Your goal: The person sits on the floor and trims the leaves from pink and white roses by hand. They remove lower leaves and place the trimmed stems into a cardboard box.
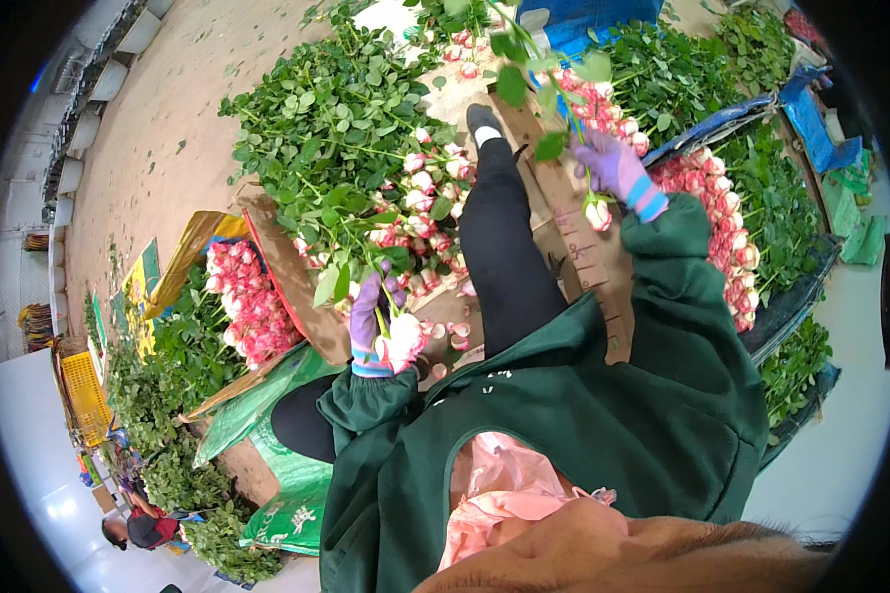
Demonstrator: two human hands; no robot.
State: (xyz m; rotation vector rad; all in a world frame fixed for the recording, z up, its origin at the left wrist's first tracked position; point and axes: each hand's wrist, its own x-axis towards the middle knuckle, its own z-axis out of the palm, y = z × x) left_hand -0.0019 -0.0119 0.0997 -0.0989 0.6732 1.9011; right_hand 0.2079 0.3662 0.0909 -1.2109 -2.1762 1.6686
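Observation:
My left hand (374,319), in a purple glove with a striped cuff, is closed around the stem of a white and pink rose (402,342), whose bloom lies near my wrist. My right hand (610,164), gloved alike, grips the stem of another rose (598,215); its bloom hangs below the fingers and its leafy stem reaches up and away. Between and beyond my hands lies a heap of loose cut roses (420,200) with long green stems. A wooden board (575,237) with ruler-like marks stretches beside my leg, below my right hand.
Stacked pink roses (248,304) stand at the left by a cardboard flap (293,278). More rose rows (712,215) lie at the right between dark blue sheets (786,311). Loose petals (458,335) lie near my left hand. A person (144,528) is at the far lower left.

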